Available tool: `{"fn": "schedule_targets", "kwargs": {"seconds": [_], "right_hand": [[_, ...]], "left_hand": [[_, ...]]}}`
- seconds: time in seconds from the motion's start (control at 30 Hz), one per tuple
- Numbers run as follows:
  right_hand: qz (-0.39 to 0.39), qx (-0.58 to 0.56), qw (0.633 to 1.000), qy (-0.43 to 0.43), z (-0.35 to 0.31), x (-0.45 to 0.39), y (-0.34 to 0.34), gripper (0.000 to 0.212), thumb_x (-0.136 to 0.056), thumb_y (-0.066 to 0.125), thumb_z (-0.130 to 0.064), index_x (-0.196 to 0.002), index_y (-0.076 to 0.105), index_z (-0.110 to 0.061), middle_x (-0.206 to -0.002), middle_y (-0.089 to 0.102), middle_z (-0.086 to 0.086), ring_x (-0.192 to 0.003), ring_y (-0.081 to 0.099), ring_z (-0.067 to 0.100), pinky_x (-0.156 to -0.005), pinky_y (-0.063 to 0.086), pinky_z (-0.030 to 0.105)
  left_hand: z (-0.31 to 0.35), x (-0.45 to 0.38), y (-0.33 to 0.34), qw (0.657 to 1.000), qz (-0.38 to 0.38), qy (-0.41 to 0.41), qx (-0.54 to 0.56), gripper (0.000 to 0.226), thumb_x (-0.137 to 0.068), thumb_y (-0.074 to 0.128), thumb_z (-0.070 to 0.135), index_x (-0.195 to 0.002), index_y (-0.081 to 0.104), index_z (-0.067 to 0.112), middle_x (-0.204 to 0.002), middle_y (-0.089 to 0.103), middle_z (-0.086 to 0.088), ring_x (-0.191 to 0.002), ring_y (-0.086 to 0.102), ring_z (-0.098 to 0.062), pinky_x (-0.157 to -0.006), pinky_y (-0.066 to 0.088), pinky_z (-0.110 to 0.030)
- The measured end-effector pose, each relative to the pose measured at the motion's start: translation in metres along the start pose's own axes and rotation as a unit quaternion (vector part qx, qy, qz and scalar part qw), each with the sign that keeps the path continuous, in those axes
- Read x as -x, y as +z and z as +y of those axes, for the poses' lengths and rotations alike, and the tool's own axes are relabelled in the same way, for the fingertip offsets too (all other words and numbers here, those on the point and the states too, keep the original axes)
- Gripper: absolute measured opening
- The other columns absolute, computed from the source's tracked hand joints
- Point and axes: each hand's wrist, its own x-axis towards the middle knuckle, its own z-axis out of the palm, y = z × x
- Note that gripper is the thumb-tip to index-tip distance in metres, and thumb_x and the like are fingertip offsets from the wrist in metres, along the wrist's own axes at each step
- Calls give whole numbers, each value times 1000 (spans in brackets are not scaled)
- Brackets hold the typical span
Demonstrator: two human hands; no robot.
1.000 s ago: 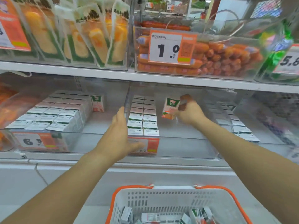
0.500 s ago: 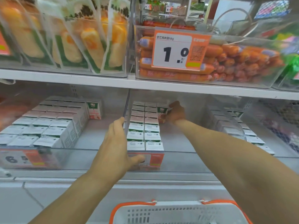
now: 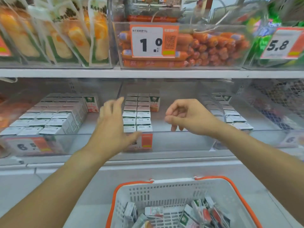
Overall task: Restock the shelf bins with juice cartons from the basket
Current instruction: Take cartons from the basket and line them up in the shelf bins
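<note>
Hands: my left hand [image 3: 113,127] is spread flat, fingers straight, in front of the middle clear plastic shelf bin [image 3: 181,140]; my right hand [image 3: 185,117] hangs loosely curled at centre frame and holds nothing.
Cartons placed: small white-topped juice cartons [image 3: 137,116] stand in two tidy columns in the middle bin, with one green-and-orange carton [image 3: 154,103] upright beside them at the back.
Supply: the white plastic basket with orange rim [image 3: 164,191] sits at the bottom centre of the frame, more loose juice cartons [image 3: 153,211] jumbled inside.
Step in hand: I judge one carton is just set, and the next pick from the basket is due.
Doing it well: I should take one carton by its sides, stand it upright just in front of the lone back carton, label forward, and build that third column toward me.
Count, bins: three carton bins in view.
Count, middle bin: about eight rows of two, plus one.
Count, basket: at least six cartons; the heap hides the rest.
</note>
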Motion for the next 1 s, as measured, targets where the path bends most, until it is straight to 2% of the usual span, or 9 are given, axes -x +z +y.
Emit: {"fn": "schedule_targets", "kwargs": {"seconds": [0.07, 0.13, 0.27, 0.37, 0.5, 0.63, 0.77, 0.9, 1.0], "right_hand": [[-58, -10, 998, -1, -1, 30, 1, 10, -86, 74, -9, -87, 65, -7, -70, 65, 12, -63, 71, 21, -52, 49, 29], [-89, -13, 996, 20, 11, 54, 2, 10, -86, 75, -10, -88, 65, -7, -72, 67, 16, -65, 71, 21, -54, 49, 30], [-121, 45, 986, 105, 75, 94, 6, 12, -89, 73, -17, -93, 64, -10, -80, 71, 7, -64, 73, 22, -56, 53, 37], [-145, 100, 968, 181, 145, 124, 17, 15, -88, 73, -22, -94, 64, -11, -86, 73, 7, -65, 73, 19, -58, 54, 30], [-231, 133, 928, 261, 225, 172, 49, 19, -84, 76, -26, -95, 62, -20, -97, 72, 5, -82, 68, 19, -74, 55, 31], [-348, 143, 878, 296, 263, 218, 86, 26, -79, 81, -30, -96, 62, -24, -98, 69, -2, -91, 67, 18, -84, 55, 34], [-437, 174, 828, 305, 279, 246, 109, 39, -77, 83, -35, -108, 63, -21, -99, 62, -5, -94, 59, 15, -83, 46, 28], [-457, 242, 814, 265, 291, 257, 128, 58, -74, 83, -44, -121, 59, -19, -121, 58, 0, -112, 57, 24, -88, 47, 33], [-479, 282, 797, 237, 286, 252, 138, 54, -75, 82, -41, -117, 61, -15, -114, 61, 1, -103, 60, 24, -85, 49, 35]], "left_hand": [[20, 1, -3, 994, 63, 63, 70, 73, -79, 78, 29, -140, 40, 16, -128, 47, -2, -118, 48, -18, -100, 42, -32], [44, 8, 3, 988, 40, 96, 118, 55, -83, 73, 24, -130, 46, 20, -108, 58, 5, -96, 57, -13, -84, 49, -30], [72, 28, 35, 979, -135, 108, 110, 38, -87, 70, 30, -120, 55, 20, -90, 63, 8, -79, 62, -11, -73, 51, -31], [81, 48, 74, 963, -244, 112, 41, 31, -88, 68, 37, -113, 61, 19, -89, 66, 10, -76, 59, -10, -73, 49, -30], [70, 100, 149, 909, -412, 53, 27, 32, -89, 67, 38, -113, 61, 18, -97, 65, 7, -77, 56, -6, -74, 47, -29], [42, 181, 211, 850, -513, -92, 71, 30, -88, 70, 32, -112, 60, 16, -105, 66, -3, -85, 62, -14, -80, 53, -31], [28, 249, 246, 813, -554, -163, 73, 44, -90, 69, 30, -127, 53, 11, -114, 57, 0, -98, 56, -16, -89, 48, -29], [20, 271, 265, 815, -548, -178, 54, 22, -89, 70, 16, -104, 54, 14, -86, 52, 5, -84, 54, -16, -70, 38, -19], [20, 279, 278, 815, -542, -200, 49, 28, -88, 72, 22, -97, 48, 11, -81, 46, 5, -78, 50, -15, -60, 35, -19]]}}
